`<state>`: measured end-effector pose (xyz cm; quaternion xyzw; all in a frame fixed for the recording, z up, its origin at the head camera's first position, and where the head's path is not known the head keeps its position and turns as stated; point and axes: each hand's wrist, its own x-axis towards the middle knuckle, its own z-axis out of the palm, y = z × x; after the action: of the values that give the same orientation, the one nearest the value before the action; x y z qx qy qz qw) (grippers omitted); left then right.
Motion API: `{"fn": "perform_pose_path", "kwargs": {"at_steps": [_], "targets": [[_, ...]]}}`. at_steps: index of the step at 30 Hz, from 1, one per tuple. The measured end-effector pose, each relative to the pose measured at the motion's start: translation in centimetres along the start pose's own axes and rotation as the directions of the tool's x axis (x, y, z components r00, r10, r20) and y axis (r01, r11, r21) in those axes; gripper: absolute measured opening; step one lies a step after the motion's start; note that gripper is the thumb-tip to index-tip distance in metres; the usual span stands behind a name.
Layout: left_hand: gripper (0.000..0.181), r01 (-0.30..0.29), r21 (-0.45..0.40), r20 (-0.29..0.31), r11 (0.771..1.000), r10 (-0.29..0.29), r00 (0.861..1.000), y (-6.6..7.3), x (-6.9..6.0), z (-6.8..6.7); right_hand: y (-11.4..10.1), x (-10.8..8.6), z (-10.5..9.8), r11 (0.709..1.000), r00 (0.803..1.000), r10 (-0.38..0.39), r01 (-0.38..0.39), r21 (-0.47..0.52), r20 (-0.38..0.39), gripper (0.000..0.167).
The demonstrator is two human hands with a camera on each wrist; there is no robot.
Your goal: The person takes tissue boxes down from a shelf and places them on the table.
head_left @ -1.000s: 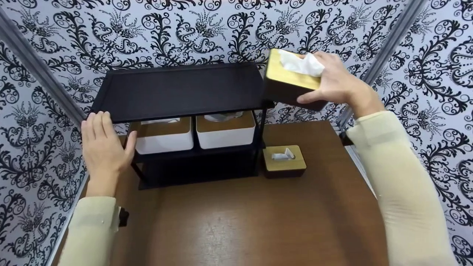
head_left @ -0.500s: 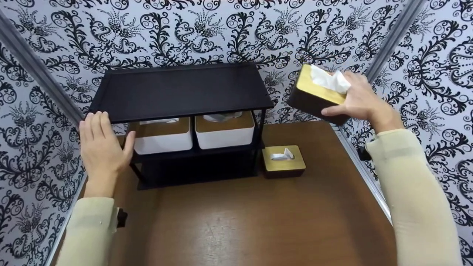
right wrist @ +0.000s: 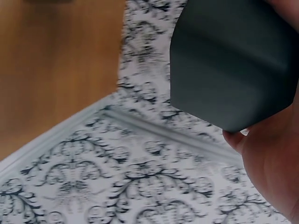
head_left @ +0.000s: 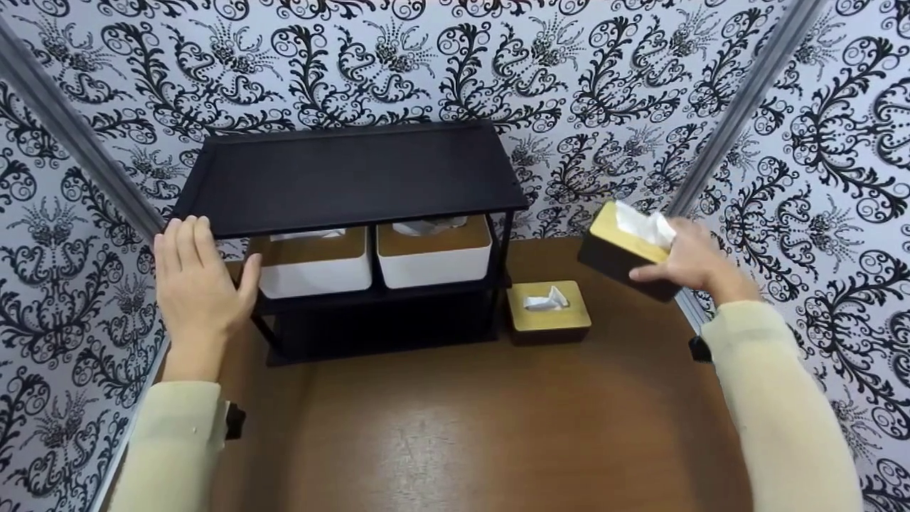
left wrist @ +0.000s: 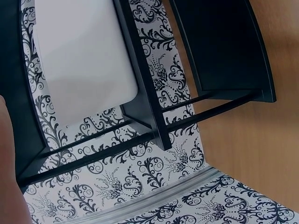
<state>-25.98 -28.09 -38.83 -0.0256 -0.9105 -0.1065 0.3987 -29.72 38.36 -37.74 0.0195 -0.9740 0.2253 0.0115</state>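
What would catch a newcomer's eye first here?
The scrolled black-and-white wallpaper at the back and sides jumps out first. Next comes the dark yellow-topped tissue box tilted in the right hand; then the black shelf left of centre, two white-sided boxes on its middle level.

The tissue box (head_left: 625,252) has a dark body and a gold-coloured lid; a white tissue (head_left: 643,224) comes out of its top. It is tilted, held in the right grip (head_left: 693,257), in the air near the back right corner of the worktop (head_left: 455,412). The black rack (head_left: 355,178) has 3 levels and stands upright; the left grip (head_left: 202,288) rests at its front left corner.
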Motion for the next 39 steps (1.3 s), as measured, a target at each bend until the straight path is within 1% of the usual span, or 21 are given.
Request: {"fn": "perform_pose_path", "kwargs": {"at_steps": [2, 5, 10, 12, 16, 20, 28, 33, 39], "targets": [[0.076, 0.008, 0.004, 0.012, 1.000, -0.008, 1.000, 0.0, 0.0, 0.0, 0.9, -0.2, 1.0, 1.000, 1.000, 0.009, -0.009, -0.011, 0.027, 0.117], [0.077, 0.014, 0.008, 0.023, 1.000, -0.014, 1.000, 0.0, 0.0, -0.1, 2.3, -0.6, 2.4, 0.999, 0.997, 0.026, -0.024, -0.030, 0.066, 0.119], [0.077, 0.005, 0.000, 0.010, 1.000, -0.005, 1.000, 0.1, -0.1, -0.1, 4.3, -1.5, 4.5, 0.997, 0.993, 0.060, -0.054, -0.056, 0.106, 0.121], [0.077, 0.001, -0.001, 0.004, 1.000, -0.001, 1.000, 0.1, -0.1, -0.1, 5.0, -1.8, 5.2, 0.996, 0.990, 0.078, -0.071, -0.057, 0.121, 0.124], [0.077, 0.001, 0.010, 0.014, 1.000, -0.001, 1.000, 0.2, -0.1, -0.1, 6.4, -2.4, 6.5, 0.993, 0.984, 0.100, -0.090, -0.072, 0.147, 0.126], [0.077, 0.002, 0.015, 0.019, 1.000, -0.003, 1.000, 0.1, 0.0, -0.1, 7.5, -3.0, 7.8, 0.991, 0.984, 0.098, -0.084, -0.101, 0.149, 0.123], [0.077, -0.002, 0.011, -0.006, 1.000, 0.002, 1.000, 0.2, 0.0, 0.0, 9.3, -4.4, 9.7, 0.990, 0.979, 0.105, -0.087, -0.110, 0.173, 0.119], [0.076, -0.001, 0.012, -0.003, 1.000, 0.001, 1.000, 0.2, 0.0, 0.0, 10.2, -5.0, 10.8, 0.985, 0.979, 0.113, -0.088, -0.149, 0.171, 0.119], [0.077, 0.001, 0.013, -0.001, 1.000, -0.001, 1.000, 0.2, 0.1, 0.0, 10.8, -5.4, 12.4, 0.987, 0.983, 0.108, -0.089, -0.132, 0.151, 0.119]]}}
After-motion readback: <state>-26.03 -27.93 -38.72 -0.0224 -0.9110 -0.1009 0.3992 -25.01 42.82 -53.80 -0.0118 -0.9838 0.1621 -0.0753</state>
